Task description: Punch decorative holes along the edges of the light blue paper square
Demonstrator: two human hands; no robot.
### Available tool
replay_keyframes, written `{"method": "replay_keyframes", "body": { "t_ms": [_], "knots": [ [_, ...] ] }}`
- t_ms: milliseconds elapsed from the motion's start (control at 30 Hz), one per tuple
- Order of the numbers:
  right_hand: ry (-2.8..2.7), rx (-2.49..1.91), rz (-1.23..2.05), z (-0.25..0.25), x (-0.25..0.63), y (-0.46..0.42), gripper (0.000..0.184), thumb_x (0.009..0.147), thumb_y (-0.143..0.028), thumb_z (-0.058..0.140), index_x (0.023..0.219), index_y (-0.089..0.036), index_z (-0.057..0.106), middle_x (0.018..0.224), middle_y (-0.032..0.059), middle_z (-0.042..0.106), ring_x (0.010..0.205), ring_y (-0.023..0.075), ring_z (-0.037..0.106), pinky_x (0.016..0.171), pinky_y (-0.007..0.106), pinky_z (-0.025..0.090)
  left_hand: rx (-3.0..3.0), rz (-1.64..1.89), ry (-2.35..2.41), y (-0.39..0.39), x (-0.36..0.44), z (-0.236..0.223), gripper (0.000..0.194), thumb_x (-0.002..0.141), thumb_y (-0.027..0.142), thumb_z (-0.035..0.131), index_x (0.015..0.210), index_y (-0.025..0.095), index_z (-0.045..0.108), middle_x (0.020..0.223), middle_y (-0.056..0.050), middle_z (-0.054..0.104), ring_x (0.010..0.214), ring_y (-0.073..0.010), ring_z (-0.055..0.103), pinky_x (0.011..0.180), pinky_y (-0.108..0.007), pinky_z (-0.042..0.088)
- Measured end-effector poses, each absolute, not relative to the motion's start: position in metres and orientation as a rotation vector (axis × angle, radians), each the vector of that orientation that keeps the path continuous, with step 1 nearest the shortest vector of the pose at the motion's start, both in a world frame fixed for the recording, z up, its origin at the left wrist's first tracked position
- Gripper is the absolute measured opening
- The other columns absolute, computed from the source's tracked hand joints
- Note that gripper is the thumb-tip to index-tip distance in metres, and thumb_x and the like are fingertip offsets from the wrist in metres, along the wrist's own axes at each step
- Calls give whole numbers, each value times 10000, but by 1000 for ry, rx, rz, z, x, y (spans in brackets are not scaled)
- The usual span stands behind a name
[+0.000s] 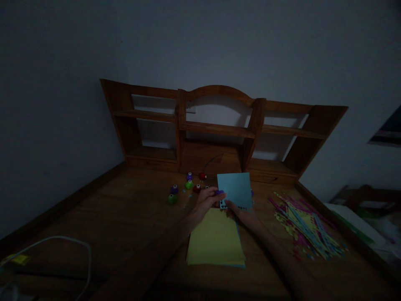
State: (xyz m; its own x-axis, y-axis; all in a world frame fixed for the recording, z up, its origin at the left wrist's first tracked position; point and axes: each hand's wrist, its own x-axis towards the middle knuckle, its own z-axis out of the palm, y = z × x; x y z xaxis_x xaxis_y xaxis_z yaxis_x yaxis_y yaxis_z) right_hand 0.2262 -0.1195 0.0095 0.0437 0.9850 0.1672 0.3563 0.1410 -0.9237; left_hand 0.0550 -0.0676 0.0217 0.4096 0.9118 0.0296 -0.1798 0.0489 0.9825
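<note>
A sheet of light blue paper (235, 188) is raised above the desk, with a row of small dark punched shapes, some like hearts, along its near edge. My right hand (239, 212) pinches that near edge. My left hand (208, 201) is closed around a small purple paper punch (219, 192), at the paper's left near corner. My fingers partly hide the punch. Below both hands lies a stack of yellow paper (216, 240), with blue sheets showing at its edges. Left of my hands are several more punches, among them a green punch (172, 199) and a red punch (197, 188).
Cut paper strips (303, 225) in pink, yellow and blue are heaped at the right. A wooden shelf unit (219, 129) stands along the back of the desk. At the front left, a white cable (62, 237) curves near a yellow object (19, 259). The room is dim.
</note>
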Motion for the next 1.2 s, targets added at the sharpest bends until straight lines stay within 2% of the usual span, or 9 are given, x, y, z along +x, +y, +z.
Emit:
{"method": "replay_keyframes", "body": {
  "t_ms": [167,333,500,567,967,1200],
  "knots": [
    [-1442,-1384,881,9,224,-119,404,787,-591,578,696,-197,577,603,13,629,541,171,576,563,279,459,1219,970,781,-68,55,23,395,602,430,810,825,151,642,829,-65,655,730,-184,600,641,-278,448],
    [-1425,-1411,848,10,225,-119,431,772,-617,574,651,-203,597,606,35,652,559,189,596,597,298,479,1204,961,714,-69,56,24,424,617,433,807,876,140,643,835,-59,647,671,-152,589,591,-256,437],
    [-1362,-1437,852,14,227,-119,444,759,-632,575,653,-202,610,671,60,687,611,207,625,642,316,488,1261,969,658,-66,55,24,484,651,465,782,973,134,637,690,17,565,481,-57,429,462,-210,299],
    [-1359,-1441,856,15,227,-119,439,754,-630,582,681,-199,617,695,66,695,626,210,630,654,321,489,1285,971,664,-64,54,21,513,663,489,765,1009,137,627,648,41,522,445,-43,369,433,-211,239],
    [-1270,-1446,855,20,227,-118,401,721,-601,647,630,-211,634,682,74,705,605,221,631,661,336,510,1255,1054,731,-62,49,20,523,725,550,693,1066,158,632,589,44,484,455,-64,357,447,-229,208],
    [-1247,-1403,850,17,228,-116,413,711,-599,662,597,-202,648,630,64,696,600,215,628,640,310,504,1200,1112,714,-59,46,14,469,752,560,661,985,153,651,543,62,391,450,-58,320,436,-215,192]
  ]
}}
